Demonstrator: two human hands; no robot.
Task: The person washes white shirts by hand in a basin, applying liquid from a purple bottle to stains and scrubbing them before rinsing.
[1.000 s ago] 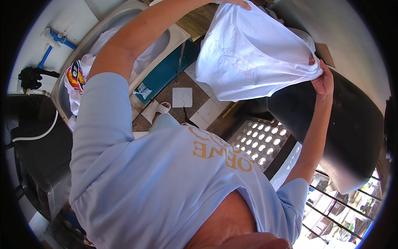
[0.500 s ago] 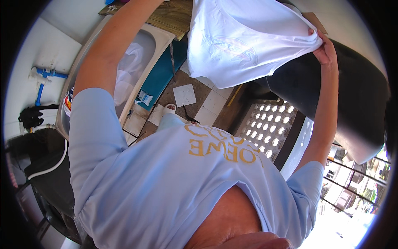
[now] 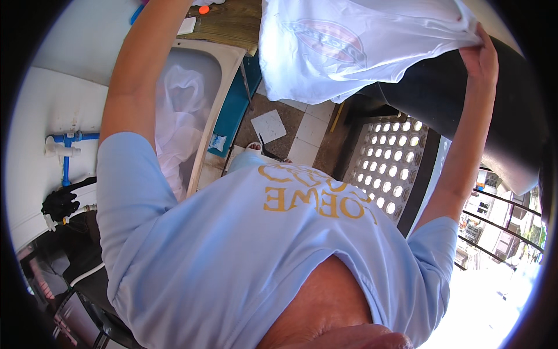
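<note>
A white shirt (image 3: 354,49) with a faded oval print on its front is spread out in the upper part of the view, its lower edge hanging free. My right hand (image 3: 483,58) is closed on its right edge, fingers pinching the bunched fabric. My left forearm (image 3: 136,70) reaches up past the top edge, so the left hand is hidden from view. Beneath that arm stands a pale tub (image 3: 231,56), with a soaked white cloth (image 3: 181,93) lying in its cloudy water.
A wooden board (image 3: 229,26) lies across the tub's far end, carrying an orange cap (image 3: 204,10). A large black container (image 3: 514,104) bulges at the right. Blue pipes (image 3: 65,168) run along the left wall, above a black cloth (image 3: 59,203). A small packet (image 3: 217,143) sits beside the tub.
The shirt has risen and its print shows more plainly. My right hand has moved up and outward to the right, still gripping the fabric. My left arm has shifted slightly.
</note>
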